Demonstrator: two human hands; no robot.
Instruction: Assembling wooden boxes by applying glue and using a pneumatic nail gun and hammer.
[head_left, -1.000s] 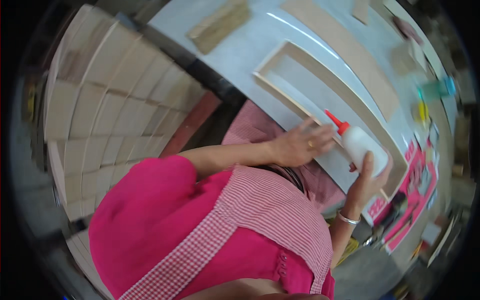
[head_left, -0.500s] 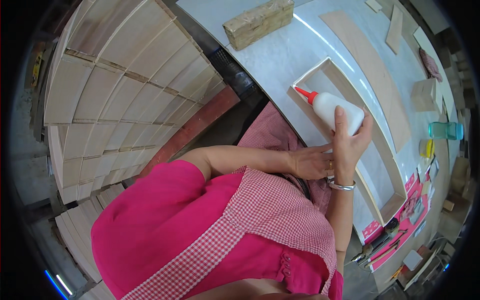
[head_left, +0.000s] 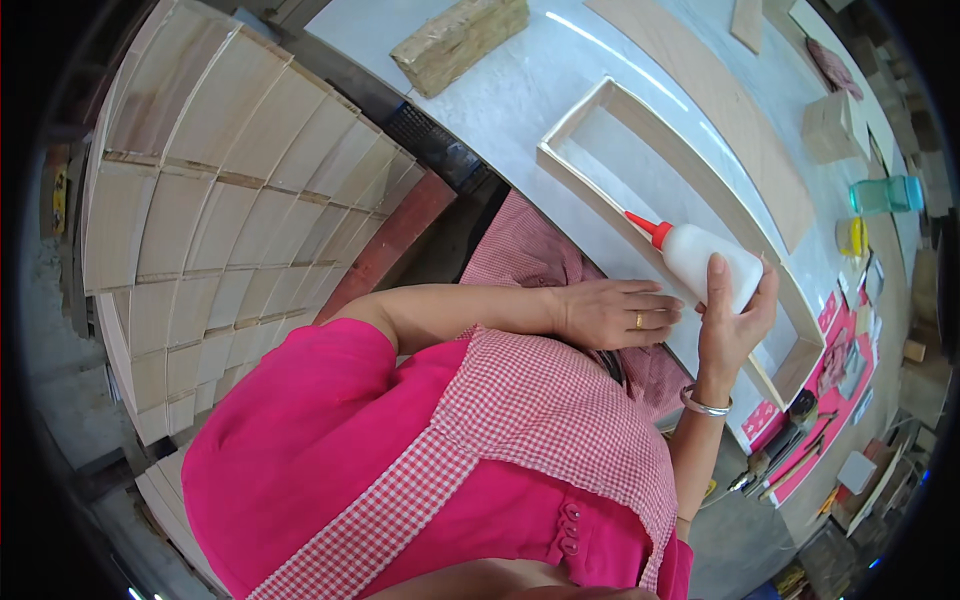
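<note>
My right hand [head_left: 735, 315] is wrapped round a white squeeze bottle [head_left: 705, 262] with a red pointed nozzle. The bottle is tilted, and its nozzle tip is at the top edge of the near long side of a wooden frame [head_left: 572, 172]. I cannot tell whether the tip touches the wood. This long, narrow frame lies on the pale tabletop [head_left: 480, 115]. My left hand [head_left: 620, 315] holds nothing; its fingers are stretched out, palm down, close to the table's edge and just left of the bottle.
Beyond the frame lies a thin curved wooden sheet [head_left: 720, 110]. A tape-wrapped block [head_left: 460, 45] sits at the table's far left. Stacked wooden boxes [head_left: 200, 190] rise to my left. A teal jar [head_left: 885, 195], a yellow container [head_left: 852, 237] and tools [head_left: 785, 445] are to the right.
The bottle's nozzle has moved from the frame's far-left corner along its near side, toward me. My left hand, earlier partly behind my right wrist, now shows fully. The whole view has shifted.
</note>
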